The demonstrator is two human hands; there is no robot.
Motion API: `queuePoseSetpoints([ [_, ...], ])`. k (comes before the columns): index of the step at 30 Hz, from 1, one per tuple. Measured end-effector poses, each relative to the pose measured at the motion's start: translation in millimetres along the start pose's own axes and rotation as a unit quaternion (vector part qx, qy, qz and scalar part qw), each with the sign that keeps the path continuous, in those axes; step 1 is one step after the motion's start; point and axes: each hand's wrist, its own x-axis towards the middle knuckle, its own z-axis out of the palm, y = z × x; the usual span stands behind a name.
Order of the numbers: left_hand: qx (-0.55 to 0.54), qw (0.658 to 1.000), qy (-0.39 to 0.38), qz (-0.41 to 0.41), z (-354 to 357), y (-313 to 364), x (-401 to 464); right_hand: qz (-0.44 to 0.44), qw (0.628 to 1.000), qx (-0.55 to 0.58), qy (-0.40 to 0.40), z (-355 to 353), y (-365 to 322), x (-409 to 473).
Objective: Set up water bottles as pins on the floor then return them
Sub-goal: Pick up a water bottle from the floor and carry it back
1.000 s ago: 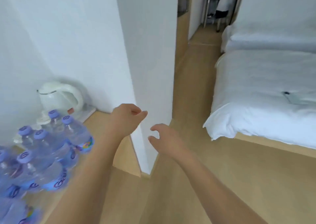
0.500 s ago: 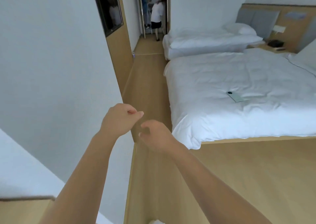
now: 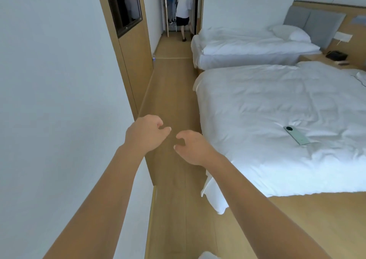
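Left hand: the left hand (image 3: 145,135) is held out in front, fingers loosely curled, thumb tip pointing toward the other hand, holding nothing.
Right hand: the right hand (image 3: 193,147) is just beside the left one, not touching it, fingers loosely curled downward, holding nothing.
Water bottles: none can be made out for certain; a small blurred object (image 3: 153,58) stands at the foot of the wall well beyond the left hand, too small to tell.
Floor: the wooden floor (image 3: 170,92) runs as a corridor under and beyond both hands.
Wall: a white wall (image 3: 59,80) lies beside the left hand.
Bed: a white bed (image 3: 277,110) lies beside the right hand, with a phone (image 3: 296,135) lying flat on it.
Far bed: a second bed (image 3: 247,49) lies beyond it.
People: two people (image 3: 183,9) stand in the doorway far ahead of the hands.
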Motion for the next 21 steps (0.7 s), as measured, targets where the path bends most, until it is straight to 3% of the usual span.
queuePoseSetpoints([
  [7,0.024,0.999,-0.023,-0.017,34.0,-11.7,130.5,0.004,1.0,-0.018,0.004,-35.3,48.6,140.1],
  [21,0.03,0.996,-0.054,-0.064,71.9,-3.9,417.7,0.001,0.996,-0.058,-0.067,-107.9,115.1,423.2],
])
